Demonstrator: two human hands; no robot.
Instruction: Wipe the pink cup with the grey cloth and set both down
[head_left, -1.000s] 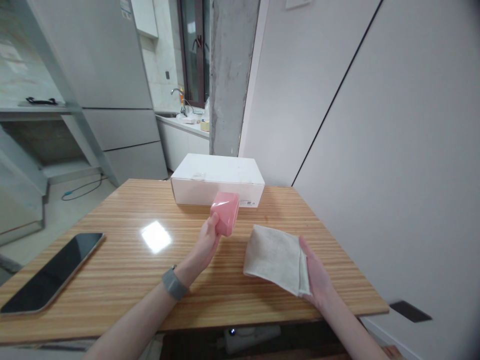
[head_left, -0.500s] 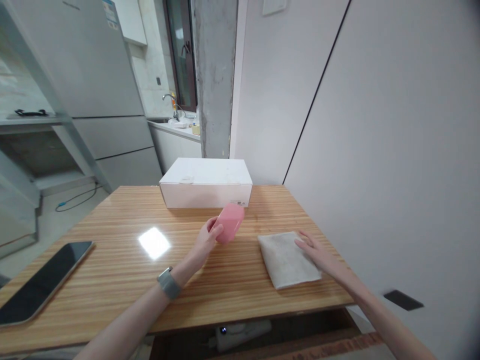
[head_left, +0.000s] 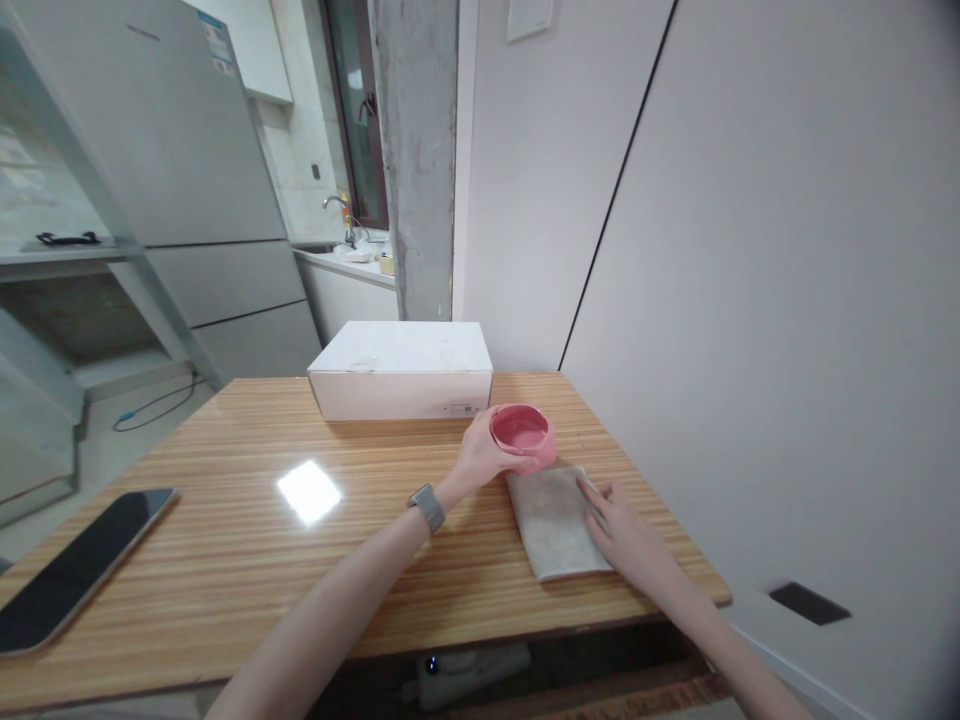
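Observation:
A pink bowl [head_left: 544, 455] is gripped on its left side by my left hand [head_left: 482, 455], thumb in front. Its opening faces up and toward me, so the inside shows. The bowl hangs just past the far edge of a folded greyish-white cloth [head_left: 551, 530]; I cannot tell whether it touches the table. My right hand [head_left: 619, 525] rests on the right part of the cloth with fingers stretched out and apart, and nothing is gripped in it.
A white box [head_left: 397, 395] stands at the back of the wooden table [head_left: 247, 570]. At the left edge lies a dark-screened phone [head_left: 82, 570]. An open drawer below the front edge holds a white power strip [head_left: 472, 675]. A wall [head_left: 750, 300] borders the right side.
My left hand has carried the pink bowl to the right and turned its opening upward toward me. My right hand has slid further onto the cloth. The view has shifted slightly.

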